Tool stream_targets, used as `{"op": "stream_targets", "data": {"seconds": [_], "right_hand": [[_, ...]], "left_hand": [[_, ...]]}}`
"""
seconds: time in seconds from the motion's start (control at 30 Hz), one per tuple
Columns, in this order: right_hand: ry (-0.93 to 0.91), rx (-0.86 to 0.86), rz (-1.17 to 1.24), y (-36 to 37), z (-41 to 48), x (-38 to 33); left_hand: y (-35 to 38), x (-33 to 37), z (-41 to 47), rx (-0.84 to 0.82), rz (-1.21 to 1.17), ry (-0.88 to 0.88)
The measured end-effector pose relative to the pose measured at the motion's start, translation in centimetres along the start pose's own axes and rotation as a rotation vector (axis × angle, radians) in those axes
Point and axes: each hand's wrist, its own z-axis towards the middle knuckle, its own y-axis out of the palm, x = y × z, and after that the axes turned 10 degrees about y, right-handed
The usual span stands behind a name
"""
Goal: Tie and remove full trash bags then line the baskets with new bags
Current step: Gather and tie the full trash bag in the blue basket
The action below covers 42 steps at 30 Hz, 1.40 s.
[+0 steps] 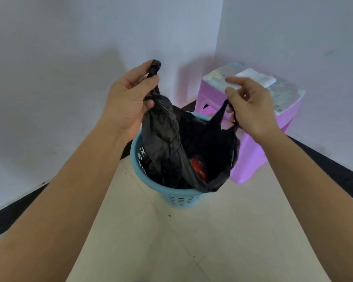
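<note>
So the left hand (128, 98) has its fingers wrapped around one bunched-up handle (154, 68) of the black trash bag (171, 143). The right hand (251, 106) is pinching the other handle (225, 107) between fingers and thumb. The hands are apart, with the bag's mouth stretched open between them. The bag itself sits down in the blue basket (179, 197) on the floor (192, 241), in the far corner of the room, and you can see something red (198, 166) inside it. Looks to me like this is the tying step: handles pulled up, no knot yet. Next move would be bringing the two handles together over the middle, crossing them and cinching tight before lifting the bag out, keeping the mouth up so nothing spills. Just right of the basket there's a purple stool (251, 151) with a soft pack (283, 92) and a folded white thing (255, 77) on top; can't tell if those are the new bags.
</note>
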Motion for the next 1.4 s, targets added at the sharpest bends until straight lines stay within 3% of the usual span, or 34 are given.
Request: {"op": "stream_targets", "data": {"seconds": [0.13, 0.27, 0.33, 0.43, 0.5, 0.63, 0.7, 0.77, 0.9, 1.03, 1.1, 1.2, 1.4], "right_hand": [[-0.233, 0.072, 0.093, 0.7, -1.2, -2.5], [-0.096, -0.054, 0.178, 0.8, -1.2, -1.4], [-0.052, -0.026, 0.095, 0.5, -1.2, 0.2], [0.085, 0.04, 0.037, 0.6, -2.3, 4.2], [0.199, -0.051, -0.05, 0.6, -3.3, 7.4], [0.124, -0.277, -0.509, 0.5, -4.2, 11.9], [0.026, -0.261, -0.569, 0.6, -3.9, 12.7], [-0.047, -0.174, -0.572, 0.8, -3.3, 12.5], [-0.092, 0.042, -0.539, 1.2, -2.6, 10.0], [0.045, 0.137, -0.064, 2.5, -2.6, 6.3], [0.071, 0.062, 0.051, 3.1, -2.4, 5.5], [0.128, -0.082, 0.016, 4.1, -2.1, 6.2], [0.142, -0.203, -0.017, 5.6, -1.8, 7.7]], "left_hand": [[0.0, 0.0, 0.3, 0.069, -0.129, 0.054], [-0.7, 0.5, 0.8, 0.063, -0.136, 0.165], [-0.9, 0.1, 0.9, 0.111, -0.082, 0.187], [-1.1, -1.7, 0.4, 0.194, 0.074, 0.153], [-1.3, -3.3, -0.6, 0.204, 0.241, 0.144], [-2.3, -6.8, -3.1, -0.023, 0.58, 0.207], [-2.3, -8.1, -3.9, -0.18, 0.691, 0.215], [-2.4, -9.5, -4.1, -0.211, 0.764, 0.238], [-3.6, -10.0, -2.9, -0.03, 0.639, 0.091], [-4.8, -9.4, -1.7, -0.009, 0.53, 0.126], [-5.0, -9.3, -1.5, 0.039, 0.542, 0.178], [-5.3, -9.3, -1.3, 0.124, 0.62, 0.212], [-4.4, -9.3, -1.9, 0.138, 0.065, 0.03]]}}
